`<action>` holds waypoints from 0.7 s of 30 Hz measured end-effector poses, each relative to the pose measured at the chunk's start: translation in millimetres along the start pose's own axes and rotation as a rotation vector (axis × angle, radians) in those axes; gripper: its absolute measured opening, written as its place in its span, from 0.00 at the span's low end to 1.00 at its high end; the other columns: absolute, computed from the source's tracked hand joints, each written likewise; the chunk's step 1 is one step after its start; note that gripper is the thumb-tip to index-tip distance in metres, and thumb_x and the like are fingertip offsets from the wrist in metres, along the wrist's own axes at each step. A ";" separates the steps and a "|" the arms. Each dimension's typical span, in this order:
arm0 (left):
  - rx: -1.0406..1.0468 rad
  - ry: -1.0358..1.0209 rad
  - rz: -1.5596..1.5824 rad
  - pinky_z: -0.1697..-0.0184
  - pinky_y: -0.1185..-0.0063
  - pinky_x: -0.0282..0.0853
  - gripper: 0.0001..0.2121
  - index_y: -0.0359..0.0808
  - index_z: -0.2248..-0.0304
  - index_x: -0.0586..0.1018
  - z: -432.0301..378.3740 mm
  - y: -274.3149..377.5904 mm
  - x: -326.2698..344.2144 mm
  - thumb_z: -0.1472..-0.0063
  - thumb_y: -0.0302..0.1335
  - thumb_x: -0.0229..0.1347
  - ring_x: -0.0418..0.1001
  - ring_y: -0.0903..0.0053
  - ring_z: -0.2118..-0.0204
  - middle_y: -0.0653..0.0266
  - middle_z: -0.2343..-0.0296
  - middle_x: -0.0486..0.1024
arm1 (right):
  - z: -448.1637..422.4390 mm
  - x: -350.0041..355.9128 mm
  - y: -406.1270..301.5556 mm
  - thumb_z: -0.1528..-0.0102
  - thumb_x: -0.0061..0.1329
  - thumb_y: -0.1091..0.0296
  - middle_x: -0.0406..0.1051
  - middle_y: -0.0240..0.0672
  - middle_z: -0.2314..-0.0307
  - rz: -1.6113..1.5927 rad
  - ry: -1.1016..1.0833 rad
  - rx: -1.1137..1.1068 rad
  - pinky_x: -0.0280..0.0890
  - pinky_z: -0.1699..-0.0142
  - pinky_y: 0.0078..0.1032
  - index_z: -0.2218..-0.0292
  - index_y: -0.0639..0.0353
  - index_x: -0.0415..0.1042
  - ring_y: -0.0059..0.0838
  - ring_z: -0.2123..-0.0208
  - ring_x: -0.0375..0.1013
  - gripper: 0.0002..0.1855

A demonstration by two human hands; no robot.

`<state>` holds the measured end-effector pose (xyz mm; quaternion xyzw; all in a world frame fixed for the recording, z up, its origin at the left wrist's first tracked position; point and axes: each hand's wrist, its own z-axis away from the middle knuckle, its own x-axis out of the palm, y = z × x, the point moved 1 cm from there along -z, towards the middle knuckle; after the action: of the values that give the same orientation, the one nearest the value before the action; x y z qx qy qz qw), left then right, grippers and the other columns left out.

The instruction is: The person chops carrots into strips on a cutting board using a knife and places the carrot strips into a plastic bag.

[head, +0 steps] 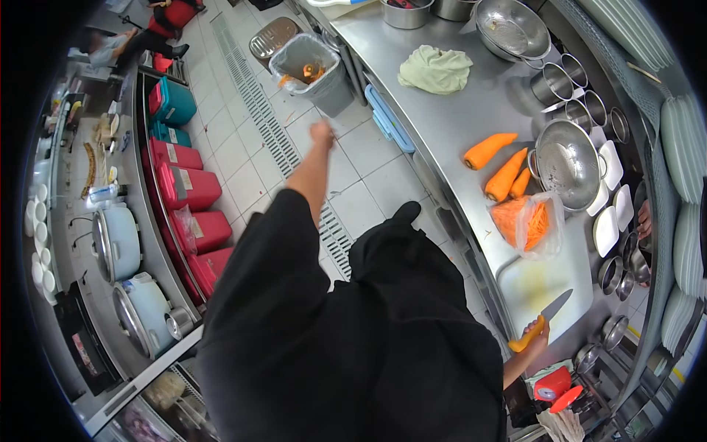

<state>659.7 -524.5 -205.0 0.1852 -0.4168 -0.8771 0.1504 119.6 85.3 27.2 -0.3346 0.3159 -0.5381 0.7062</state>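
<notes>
My right hand (540, 338) grips the yellow handle of a kitchen knife (555, 305), its blade over a stained white cutting board (544, 276). Extended over the floor, my left hand (322, 132) is blurred near the lined waste bin (338, 91), which has orange scraps inside; whether its fingers hold anything is unclear. Beyond the board lies a clear plastic bag of shredded carrot (533, 225). Peeled carrots (505, 175) rest on the steel counter (442, 119), beside a steel colander (569, 160).
A crumpled pale green cloth (435, 69) and a second colander (512, 27) sit farther along the counter. Red lidded bins (190, 188) line the opposite bench, below rice cookers (119, 243). A floor drain (259, 105) runs between. A person (113, 50) sits at far left.
</notes>
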 end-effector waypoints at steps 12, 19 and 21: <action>0.293 -0.836 -0.885 0.70 0.74 0.74 0.11 0.31 0.69 0.81 154.2 -207.9 -15.3 0.42 0.31 0.52 0.80 0.74 0.73 0.55 0.77 0.80 | 26.7 39.8 -11.5 0.39 0.41 0.61 0.68 0.35 0.76 0.161 0.179 -0.110 0.63 0.77 0.20 0.61 0.67 0.72 0.24 0.79 0.68 0.16; -0.203 -0.323 -0.479 0.81 0.84 0.62 0.08 0.37 0.67 0.77 77.6 -129.4 -112.2 0.41 0.31 0.50 0.71 0.82 0.80 0.68 0.79 0.74 | 9.3 26.0 16.5 0.38 0.42 0.62 0.68 0.35 0.78 0.146 0.245 -0.088 0.64 0.78 0.22 0.64 0.66 0.71 0.24 0.81 0.68 0.14; -0.202 -0.258 -0.462 0.82 0.84 0.60 0.08 0.36 0.68 0.77 78.1 -122.9 -122.8 0.43 0.31 0.51 0.70 0.82 0.80 0.68 0.79 0.74 | 5.0 27.2 17.4 0.38 0.42 0.62 0.68 0.35 0.78 0.190 0.239 -0.092 0.65 0.78 0.22 0.64 0.66 0.71 0.24 0.80 0.68 0.14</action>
<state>719.9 -345.7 -231.6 0.1463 -0.2898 -0.9416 -0.0899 139.2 62.9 13.6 -0.2686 0.4524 -0.4897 0.6953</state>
